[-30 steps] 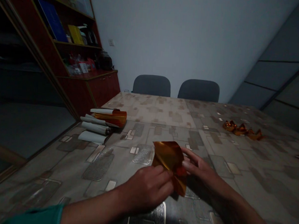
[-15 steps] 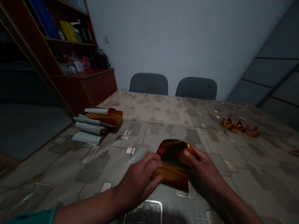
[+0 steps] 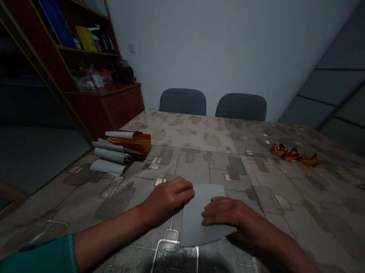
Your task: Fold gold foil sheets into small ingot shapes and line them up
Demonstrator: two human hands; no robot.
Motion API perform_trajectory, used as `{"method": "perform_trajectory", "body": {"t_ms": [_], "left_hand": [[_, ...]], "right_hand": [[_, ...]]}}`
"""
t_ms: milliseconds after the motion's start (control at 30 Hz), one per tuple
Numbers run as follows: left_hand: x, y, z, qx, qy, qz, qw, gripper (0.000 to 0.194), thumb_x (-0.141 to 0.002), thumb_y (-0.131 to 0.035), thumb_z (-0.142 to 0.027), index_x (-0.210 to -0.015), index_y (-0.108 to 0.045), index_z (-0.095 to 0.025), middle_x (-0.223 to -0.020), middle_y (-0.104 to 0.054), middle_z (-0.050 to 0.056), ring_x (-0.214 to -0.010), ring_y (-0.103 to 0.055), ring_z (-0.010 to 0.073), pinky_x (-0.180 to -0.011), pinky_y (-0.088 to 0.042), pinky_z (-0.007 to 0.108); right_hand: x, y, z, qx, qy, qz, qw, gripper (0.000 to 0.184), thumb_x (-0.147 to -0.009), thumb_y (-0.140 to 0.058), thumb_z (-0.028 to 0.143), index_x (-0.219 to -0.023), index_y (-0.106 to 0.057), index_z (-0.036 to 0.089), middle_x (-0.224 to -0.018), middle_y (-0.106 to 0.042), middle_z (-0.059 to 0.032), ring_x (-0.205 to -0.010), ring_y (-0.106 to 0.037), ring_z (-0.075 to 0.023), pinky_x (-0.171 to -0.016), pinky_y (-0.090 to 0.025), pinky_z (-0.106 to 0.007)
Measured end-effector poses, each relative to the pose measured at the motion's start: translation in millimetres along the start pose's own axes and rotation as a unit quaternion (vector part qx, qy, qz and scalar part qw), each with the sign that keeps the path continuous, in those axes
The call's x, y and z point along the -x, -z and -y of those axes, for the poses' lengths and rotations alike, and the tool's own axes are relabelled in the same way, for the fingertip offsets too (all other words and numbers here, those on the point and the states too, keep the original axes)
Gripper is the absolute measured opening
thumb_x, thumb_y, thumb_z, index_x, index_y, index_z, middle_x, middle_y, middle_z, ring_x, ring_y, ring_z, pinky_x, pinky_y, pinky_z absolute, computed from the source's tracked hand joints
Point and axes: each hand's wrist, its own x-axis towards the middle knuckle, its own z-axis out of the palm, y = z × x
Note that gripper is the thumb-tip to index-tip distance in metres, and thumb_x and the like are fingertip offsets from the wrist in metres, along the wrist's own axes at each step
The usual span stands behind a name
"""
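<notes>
We have our two hands on one grey sheet (image 3: 198,215), which lies flat on the near middle of the worktop (image 3: 201,133). The left hand (image 3: 168,199), loosely curled and pinching nothing, touches its left edge; the right hand (image 3: 224,212) presses flat on it, fingers together. Far left, one orange foil sheet (image 3: 133,142) tops a pile of pale curled sheets (image 3: 111,157); far right lie three folded gold foil pieces (image 3: 293,155).

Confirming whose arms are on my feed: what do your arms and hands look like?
The left hand and right hand are bare, ungloved. A teal knit sleeve with a ribbed cuff covers the upper end of the left arm; no sleeve shows on the right arm. No watch or rings are visible.
</notes>
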Motion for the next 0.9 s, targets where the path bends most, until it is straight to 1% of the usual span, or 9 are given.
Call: {"method": "perform_trajectory", "body": {"t_ms": [67,133,200,333,433,567,633,733,900], "left_hand": [[9,2.7,-4,-0.024,-0.027,0.032,0.999,0.019,-0.098,-0.049,-0.015,-0.111,-0.063,-0.017,-0.107,-0.071,0.01,-0.095,-0.065,0.023,-0.074,-0.056,0.034],[16,5.7,-11,-0.031,-0.019,0.05,0.998,0.021,-0.097,-0.049,-0.015,-0.114,-0.061,-0.016,-0.114,-0.071,0.012,-0.101,-0.065,0.0255,-0.078,-0.058,0.038],[20,7.4,-18,-0.01,-0.009,0.045,0.999,0.025,-0.096,-0.047,-0.011,-0.117,-0.06,-0.016,-0.12,-0.07,0.013,-0.106,-0.065,0.0264,-0.083,-0.057,0.042],[22,5.4,-29,0.078,-0.004,0.023,0.997,0.037,-0.086,-0.044,-0.004,-0.118,-0.059,-0.015,-0.122,-0.069,0.014,-0.111,-0.064,0.0244,-0.093,-0.054,0.043],[21,2.2,-32,0.097,0.002,0.034,0.995,0.032,-0.085,-0.046,-0.004,-0.109,-0.063,-0.015,-0.116,-0.071,0.012,-0.106,-0.065,0.0235,-0.093,-0.054,0.041],[21,-0.6,-30,0.084,0.002,0.045,0.995,0.023,-0.091,-0.049,-0.01,-0.108,-0.063,-0.015,-0.116,-0.071,0.012,-0.105,-0.066,0.0241,-0.092,-0.055,0.04],[21,-0.6,-27,0.081,0.001,0.042,0.996,0.024,-0.091,-0.048,-0.01,-0.11,-0.062,-0.015,-0.118,-0.07,0.012,-0.108,-0.065,0.0248,-0.093,-0.054,0.041],[22,1.9,-25,0.079,0.0,0.042,0.996,0.028,-0.089,-0.045,-0.006,-0.11,-0.062,-0.015,-0.118,-0.07,0.013,-0.109,-0.065,0.0252,-0.093,-0.054,0.042],[22,9.2,-24,0.089,0.008,0.069,0.994,0.03,-0.089,-0.045,-0.006,-0.11,-0.063,-0.017,-0.121,-0.07,0.011,-0.112,-0.065,0.0241,-0.096,-0.053,0.042]], "right_hand": [[2,0,1,0.002,-0.036,0.028,0.999,0.056,-0.079,-0.059,-0.003,-0.125,-0.068,0.029,-0.121,-0.072,-0.0068,-0.116,-0.063,-0.0225,-0.103,-0.045,-0.041],[6,1,3,-0.007,-0.065,0.035,0.997,0.062,-0.074,-0.059,-0.006,-0.124,-0.069,0.029,-0.127,-0.069,-0.0065,-0.123,-0.059,-0.0233,-0.106,-0.044,-0.042],[9,3,4,-0.035,-0.084,0.041,0.995,0.063,-0.071,-0.057,-0.008,-0.119,-0.071,0.031,-0.128,-0.069,-0.0045,-0.128,-0.056,-0.0238,-0.107,-0.043,-0.043],[12,8,6,-0.099,-0.093,0.055,0.989,0.056,-0.074,-0.057,-0.006,-0.11,-0.075,0.033,-0.117,-0.074,-0.0012,-0.124,-0.059,-0.0238,-0.105,-0.045,-0.046],[13,11,7,-0.117,-0.095,0.063,0.987,0.05,-0.079,-0.06,-0.001,-0.111,-0.074,0.035,-0.114,-0.075,0.0,-0.119,-0.062,-0.023,-0.104,-0.046,-0.046],[17,14,4,-0.085,-0.105,0.026,0.99,0.045,-0.081,-0.061,0.001,-0.11,-0.074,0.033,-0.119,-0.072,-0.0024,-0.115,-0.063,-0.0222,-0.102,-0.047,-0.043],[19,15,1,-0.06,-0.115,0.008,0.991,0.04,-0.081,-0.062,0.001,-0.104,-0.076,0.03,-0.118,-0.071,-0.0039,-0.115,-0.062,-0.0226,-0.102,-0.047,-0.043],[21,15,-2,-0.044,-0.124,0.015,0.991,0.036,-0.078,-0.064,0.0,-0.098,-0.076,0.027,-0.117,-0.071,-0.005,-0.116,-0.061,-0.0236,-0.102,-0.046,-0.043],[22,16,-4,-0.021,-0.126,0.021,0.992,0.049,-0.07,-0.061,-0.006,-0.102,-0.074,0.028,-0.118,-0.068,-0.0042,-0.114,-0.061,-0.0227,-0.1,-0.047,-0.039]]}}
